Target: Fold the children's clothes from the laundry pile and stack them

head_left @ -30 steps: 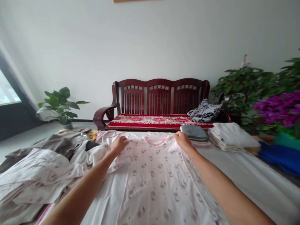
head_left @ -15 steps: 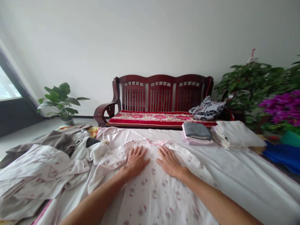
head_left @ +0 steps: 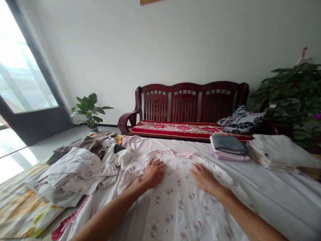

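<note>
A white long-sleeved top [head_left: 175,197] with small pink-and-grey cartoon prints lies spread out in front of me, its pink-trimmed collar pointing away. My left hand [head_left: 153,173] rests on its left chest, palm down with fingers stretched out. On the right chest lies my right hand [head_left: 204,177], also flat with fingers extended. Neither hand grips the cloth. The top's left sleeve bends down beside my left forearm; my right forearm partly covers the other side. Underneath is a white sheet [head_left: 271,197].
Rumpled clothes [head_left: 72,170] are heaped at left on a yellow patterned cloth [head_left: 22,207]. Folded stacks, one topped by a grey cloth [head_left: 228,144], another white [head_left: 278,150], sit at right. Beyond stands a dark red wooden bench [head_left: 170,100] with a patterned cushion [head_left: 242,120].
The view has turned left, showing more of the door and yellow cloth. My hands have moved farther apart across the top and slightly back from its collar, still flat on it.
</note>
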Tool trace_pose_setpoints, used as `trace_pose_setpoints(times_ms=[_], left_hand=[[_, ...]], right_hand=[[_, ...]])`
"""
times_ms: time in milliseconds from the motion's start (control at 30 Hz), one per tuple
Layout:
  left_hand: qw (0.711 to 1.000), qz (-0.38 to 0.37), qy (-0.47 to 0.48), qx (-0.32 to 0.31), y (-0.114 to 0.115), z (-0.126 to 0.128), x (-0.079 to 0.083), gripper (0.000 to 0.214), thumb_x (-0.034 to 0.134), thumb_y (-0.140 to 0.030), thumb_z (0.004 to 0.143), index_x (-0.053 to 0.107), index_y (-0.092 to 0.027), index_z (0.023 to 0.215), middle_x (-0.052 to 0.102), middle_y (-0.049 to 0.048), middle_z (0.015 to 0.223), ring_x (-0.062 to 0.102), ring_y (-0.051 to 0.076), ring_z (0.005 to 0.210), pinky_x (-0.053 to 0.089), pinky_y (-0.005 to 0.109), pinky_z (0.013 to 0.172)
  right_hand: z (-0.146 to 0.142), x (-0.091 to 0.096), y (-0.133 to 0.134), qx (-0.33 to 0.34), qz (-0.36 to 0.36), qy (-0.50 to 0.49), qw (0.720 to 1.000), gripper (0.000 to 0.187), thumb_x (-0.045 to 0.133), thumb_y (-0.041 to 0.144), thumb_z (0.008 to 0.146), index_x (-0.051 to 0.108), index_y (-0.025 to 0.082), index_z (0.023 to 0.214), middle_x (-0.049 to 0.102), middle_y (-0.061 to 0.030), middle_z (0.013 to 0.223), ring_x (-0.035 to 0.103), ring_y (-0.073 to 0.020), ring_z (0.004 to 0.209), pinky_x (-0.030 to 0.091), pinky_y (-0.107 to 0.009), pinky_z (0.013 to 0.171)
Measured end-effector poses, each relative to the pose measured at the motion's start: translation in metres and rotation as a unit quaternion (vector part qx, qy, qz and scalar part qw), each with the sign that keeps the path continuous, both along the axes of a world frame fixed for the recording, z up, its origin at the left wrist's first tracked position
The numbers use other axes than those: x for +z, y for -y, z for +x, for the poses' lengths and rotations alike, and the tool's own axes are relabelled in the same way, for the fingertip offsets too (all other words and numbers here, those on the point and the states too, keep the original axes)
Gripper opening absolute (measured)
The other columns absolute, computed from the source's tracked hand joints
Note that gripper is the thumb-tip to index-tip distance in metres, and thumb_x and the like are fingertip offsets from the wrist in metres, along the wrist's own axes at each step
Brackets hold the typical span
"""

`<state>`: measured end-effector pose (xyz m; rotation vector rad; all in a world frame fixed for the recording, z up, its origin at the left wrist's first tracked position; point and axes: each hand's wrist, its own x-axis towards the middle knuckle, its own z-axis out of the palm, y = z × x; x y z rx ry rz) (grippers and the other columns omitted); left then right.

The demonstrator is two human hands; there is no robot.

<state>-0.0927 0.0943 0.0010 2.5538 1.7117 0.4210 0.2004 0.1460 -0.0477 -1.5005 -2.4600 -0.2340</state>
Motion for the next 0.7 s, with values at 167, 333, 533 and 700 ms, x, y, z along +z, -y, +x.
trace_pose_setpoints(times_ms=[167, 333, 533, 700], left_hand=[[0.974, 0.083, -0.034, 0.207, 0.003, -0.073, 0.03, 0.05, 0.046, -0.01, 0.088, 0.068, -0.032, 0.127, 0.059, 0.005, 0.144, 0.039, 0.03, 0.144, 0.014, 0.061, 0.121], [0.944, -0.012, -0.031, 0.328, -0.007, -0.145, 0.031, 0.056, 0.063, -0.03, 0.081, 0.061, -0.033, 0.136, 0.05, 0.0139, 0.149, 0.046, 0.044, 0.134, 0.038, 0.066, 0.102], [0.957, 0.041, -0.013, 0.288, -0.007, -0.174, 0.028, 0.048, 0.05, -0.008, 0.078, 0.072, -0.026, 0.117, 0.068, 0.0094, 0.12, 0.061, 0.028, 0.107, 0.049, 0.038, 0.088], [0.916, 0.149, -0.014, 0.372, -0.001, -0.217, 0.061, 0.044, 0.045, -0.012, 0.084, 0.07, -0.024, 0.119, 0.062, 0.0109, 0.131, 0.05, 0.033, 0.115, 0.046, 0.044, 0.092]], right_hand=[[-0.021, -0.008, 0.049, -0.002, -0.063, -0.03, 0.998, 0.058, 0.035, 0.046, 0.097, 0.05, 0.023, 0.148, 0.048, -0.0122, 0.154, 0.042, -0.0317, 0.143, 0.04, -0.052, 0.113], [-0.025, -0.018, 0.069, 0.012, 0.04, -0.051, 0.998, 0.053, 0.036, 0.045, 0.098, 0.054, 0.027, 0.145, 0.051, -0.0089, 0.152, 0.045, -0.0311, 0.141, 0.041, -0.053, 0.113], [-0.024, -0.018, 0.067, 0.02, 0.068, -0.046, 0.996, 0.054, 0.034, 0.047, 0.099, 0.056, 0.022, 0.142, 0.053, -0.0104, 0.15, 0.046, -0.0308, 0.139, 0.042, -0.052, 0.111], [-0.024, -0.021, 0.067, 0.02, 0.071, -0.051, 0.996, 0.055, 0.036, 0.049, 0.098, 0.056, 0.024, 0.142, 0.053, -0.0097, 0.15, 0.046, -0.0305, 0.139, 0.041, -0.052, 0.112]])
